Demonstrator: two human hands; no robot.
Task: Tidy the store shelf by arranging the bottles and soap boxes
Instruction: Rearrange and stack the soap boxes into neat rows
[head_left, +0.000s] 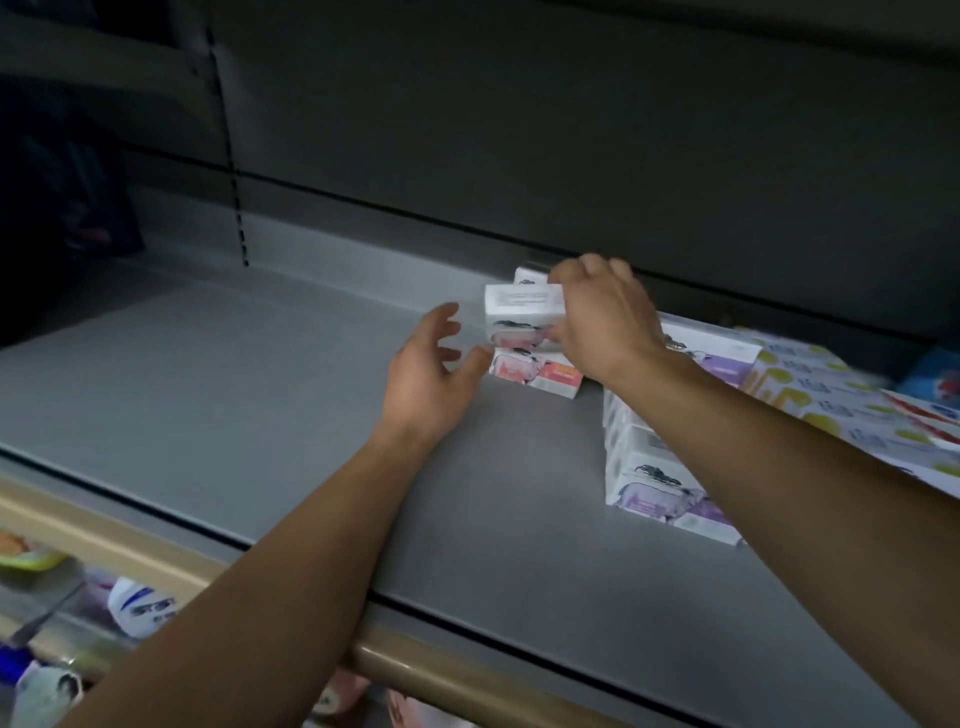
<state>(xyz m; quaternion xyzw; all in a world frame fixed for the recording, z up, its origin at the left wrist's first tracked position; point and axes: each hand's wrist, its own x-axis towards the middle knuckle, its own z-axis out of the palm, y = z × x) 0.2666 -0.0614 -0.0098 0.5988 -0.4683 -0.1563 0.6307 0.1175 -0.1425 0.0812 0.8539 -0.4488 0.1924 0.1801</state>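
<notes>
A person leans both bare arms over the grey store shelf (249, 395). I take the small stack of pink soap boxes (530, 358) near the back of the shelf as my landmark.

The right hand (605, 322) is at the right side of that stack. Its fingers curl over the top white box (524, 301), which sits tilted above the pink boxes, and the thumb side presses against the box end. The fingertips are blurred, so I cannot tell how tightly they close, but the hand plainly grips that box.

The left hand (434, 374) is just left of the stack, palm turned toward it. Its fingers are spread and relaxed, and the thumb tip lies at the left edge of the lowest pink box (540, 376); whether it touches I cannot tell. It holds nothing.

To the right of the stack, and nearer the shelf front, stands a block of purple soap boxes (670, 493), packed side by side in a row that runs back under the right forearm. Further right of these lie yellow-green printed boxes (810, 384), also in tight rows.

Below the stack's shelf, past the beige front rail (467, 670), at least 1 white bottle (137, 608) and other packets show on a lower level, too blurred to make out.
</notes>
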